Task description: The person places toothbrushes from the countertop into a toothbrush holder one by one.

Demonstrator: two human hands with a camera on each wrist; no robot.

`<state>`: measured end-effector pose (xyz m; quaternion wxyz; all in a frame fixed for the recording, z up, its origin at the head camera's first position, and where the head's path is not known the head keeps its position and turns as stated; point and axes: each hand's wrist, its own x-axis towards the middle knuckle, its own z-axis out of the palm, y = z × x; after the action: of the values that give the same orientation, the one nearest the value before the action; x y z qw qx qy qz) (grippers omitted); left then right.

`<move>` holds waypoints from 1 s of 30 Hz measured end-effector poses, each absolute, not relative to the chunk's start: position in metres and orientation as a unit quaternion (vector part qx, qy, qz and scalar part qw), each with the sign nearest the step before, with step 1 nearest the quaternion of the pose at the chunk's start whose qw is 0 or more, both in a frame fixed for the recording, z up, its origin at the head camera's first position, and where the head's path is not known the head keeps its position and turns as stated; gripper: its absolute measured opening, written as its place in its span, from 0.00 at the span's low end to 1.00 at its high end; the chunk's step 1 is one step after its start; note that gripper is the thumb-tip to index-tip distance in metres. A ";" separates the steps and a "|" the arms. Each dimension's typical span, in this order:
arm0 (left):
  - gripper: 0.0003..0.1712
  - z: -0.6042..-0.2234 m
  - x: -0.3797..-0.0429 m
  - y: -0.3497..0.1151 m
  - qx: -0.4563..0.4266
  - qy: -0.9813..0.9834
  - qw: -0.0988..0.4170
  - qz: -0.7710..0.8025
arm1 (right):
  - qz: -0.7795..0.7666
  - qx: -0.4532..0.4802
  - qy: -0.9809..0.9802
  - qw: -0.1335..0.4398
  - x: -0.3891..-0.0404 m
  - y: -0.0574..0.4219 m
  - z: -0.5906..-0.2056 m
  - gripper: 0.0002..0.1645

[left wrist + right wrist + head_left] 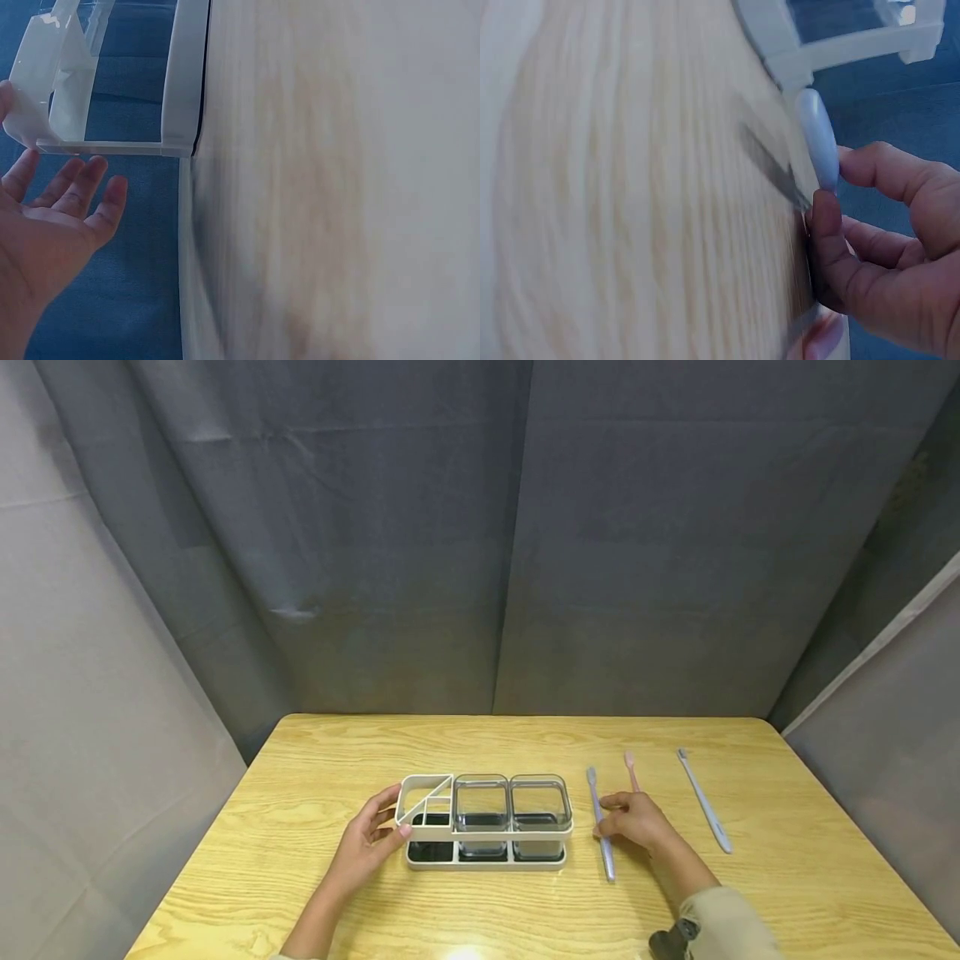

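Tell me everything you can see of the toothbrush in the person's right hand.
The toothbrush is slim and pale bluish-purple, with a narrow neck and a wider, smooth, rounded handle that looks like plastic. It is just right of the toothbrush holder, its head toward the table's far edge and its handle end nearer the person. The right hand pinches it between thumb and fingers. Bristle detail is too small to make out, and whether it touches the table is unclear.

The right hand [907,289] pinches a pale purple toothbrush [821,142] with its fingers, near the wooden desk [630,187]. A dark shadow [776,172] lies on the wood. Up top is a white rack [870,45]. Something pink [826,337] peeks out below the hand. Behind is blue cloth [889,109].
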<state>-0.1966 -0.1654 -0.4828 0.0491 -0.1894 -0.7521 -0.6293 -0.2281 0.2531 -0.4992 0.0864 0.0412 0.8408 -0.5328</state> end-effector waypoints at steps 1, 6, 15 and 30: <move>0.31 -0.483 -0.197 -0.166 -0.190 -0.752 0.049 -0.629 | -0.550 0.043 0.829 0.089 -0.228 0.252 -0.499 0.36; 0.31 -0.486 -0.198 -0.167 -0.194 -0.754 0.052 -0.625 | -0.608 0.041 0.786 0.105 -0.226 0.251 -0.498 0.35; 0.31 -0.483 -0.197 -0.165 -0.197 -0.751 0.057 -0.627 | -0.693 0.025 0.710 0.128 -0.219 0.255 -0.496 0.36; 0.33 -0.486 -0.198 -0.165 -0.190 -0.756 0.055 -0.624 | -0.698 0.048 0.705 0.115 -0.214 0.246 -0.487 0.34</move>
<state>-0.1977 -0.1655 -0.4855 0.0554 -0.1901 -0.7557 -0.6243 -0.2142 0.2457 -0.4866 0.1152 0.0484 0.7053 -0.6978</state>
